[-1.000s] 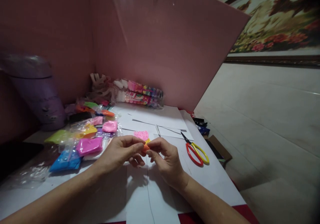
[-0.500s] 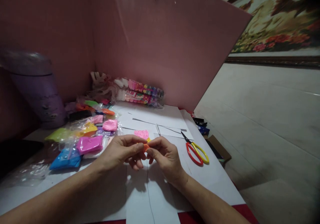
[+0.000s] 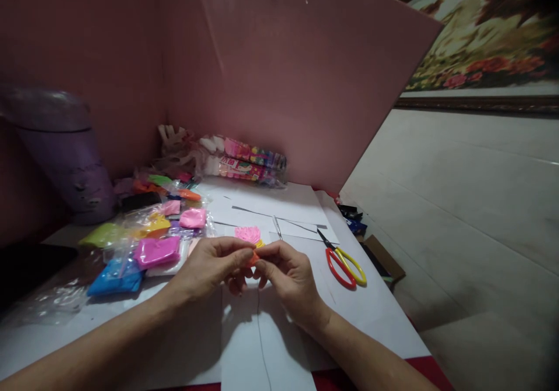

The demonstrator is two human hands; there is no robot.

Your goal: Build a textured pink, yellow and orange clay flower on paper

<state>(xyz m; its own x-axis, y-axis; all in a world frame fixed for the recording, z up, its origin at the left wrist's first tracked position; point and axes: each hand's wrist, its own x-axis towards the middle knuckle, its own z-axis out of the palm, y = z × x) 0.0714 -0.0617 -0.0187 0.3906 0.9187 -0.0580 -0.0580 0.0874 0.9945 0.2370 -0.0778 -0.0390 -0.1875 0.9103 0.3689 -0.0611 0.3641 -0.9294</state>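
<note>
Between the fingertips of both hands is a small piece of orange clay. My left hand pinches it from the left, and my right hand pinches it from the right, so the fingers hide much of it. Just beyond the fingertips lies a ridged pink clay piece, with a bit of yellow clay beside it. A thin dark line runs down the white paper below my hands.
Bagged clay packs in several colours lie at the left, near a purple tumbler. Scissors with red and yellow handles rest at the right. A slim silver tool and dark strips lie behind. Wrapped packages lean against the pink panel.
Both hands stay at nearly the same spot, with the left fingers curled slightly more around the orange clay. The other things have not visibly moved.
</note>
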